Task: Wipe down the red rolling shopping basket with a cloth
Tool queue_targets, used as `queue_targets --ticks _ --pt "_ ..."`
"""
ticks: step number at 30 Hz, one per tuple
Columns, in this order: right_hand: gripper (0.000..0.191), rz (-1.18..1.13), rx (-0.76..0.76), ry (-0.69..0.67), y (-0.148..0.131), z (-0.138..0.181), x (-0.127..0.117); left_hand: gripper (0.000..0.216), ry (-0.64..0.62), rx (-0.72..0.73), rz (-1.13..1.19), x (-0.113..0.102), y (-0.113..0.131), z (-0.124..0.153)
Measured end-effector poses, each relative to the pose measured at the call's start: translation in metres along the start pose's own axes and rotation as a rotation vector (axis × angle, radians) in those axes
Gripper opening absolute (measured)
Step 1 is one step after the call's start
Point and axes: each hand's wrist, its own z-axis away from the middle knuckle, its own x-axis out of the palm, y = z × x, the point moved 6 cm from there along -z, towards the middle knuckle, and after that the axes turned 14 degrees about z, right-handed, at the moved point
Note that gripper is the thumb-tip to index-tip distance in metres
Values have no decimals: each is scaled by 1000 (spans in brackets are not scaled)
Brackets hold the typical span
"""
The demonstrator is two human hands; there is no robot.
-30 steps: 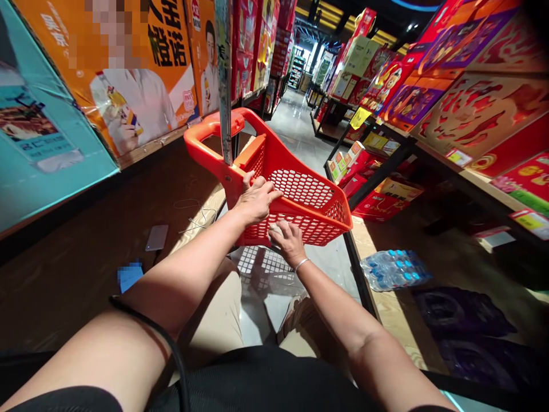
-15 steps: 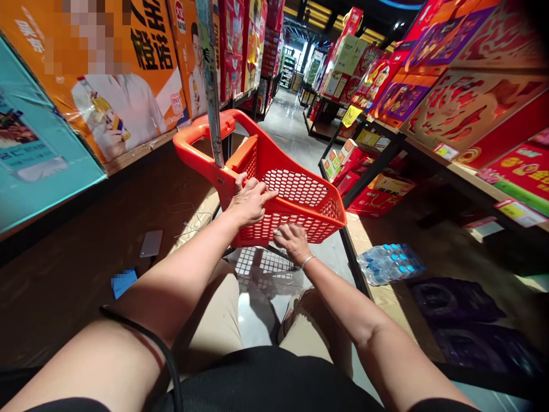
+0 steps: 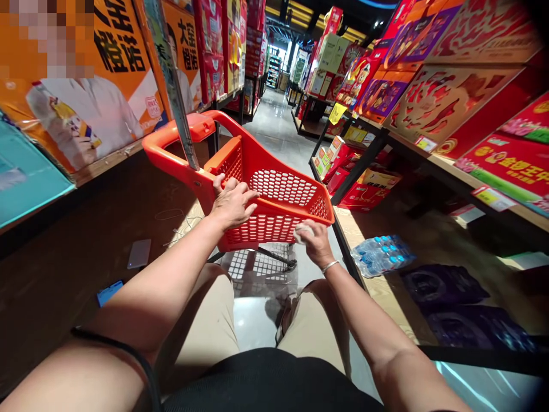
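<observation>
An orange plastic shopping cart with lattice walls stands at an angle in front of my knees; its basket looks empty. My left hand lies over the near rim, its fingers curled onto the edge. Against the outside of the near wall, toward the front end, my right hand pinches a small whitish wad of cloth. The palm side of both hands is hidden. A worn metal post rises from the cart near its handle.
Shelves on both sides hold boxed goods, with orange cartons at left and red gift boxes at right. Shrink-wrapped water bottles lie on the low right shelf. A white flat device and a blue one lie low at left.
My right hand has moved forward and right along the cart's near wall, and the white wad now shows more. My left hand stays on the rim. The view has shifted slightly.
</observation>
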Motion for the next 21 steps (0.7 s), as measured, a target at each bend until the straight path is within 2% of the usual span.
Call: queue_targets --ticks 3,5,7,9,13,15,16,18,21 --pt "34 -16 245 191 29 -15 -37 29 16 -5 7 -4 -3 1" --pt "38 8 431 199 38 -19 -45 32 27 -6 6 -6 -5 2" --pt "42 10 519 142 27 -24 -43 35 36 -5 -5 -7 -7 1" --pt "45 -18 472 79 -6 -38 -38 36 36 0 -14 -7 -8 -1" --pt "52 -105 214 -7 -84 -85 -41 39 30 1 -6 -8 -13 -6" --pt "52 -106 130 -45 -102 -103 -47 40 27 -2 1 -8 -16 -7" --pt "51 -92 110 -64 -102 -108 -49 40 28 -4 5 -8 -17 -8" --pt "48 -46 106 -106 -85 -104 -52 39 35 -9 13 -9 -20 -8" --pt "48 2 158 -161 -31 -75 -51 37 51 -5 18 -8 -20 -8"
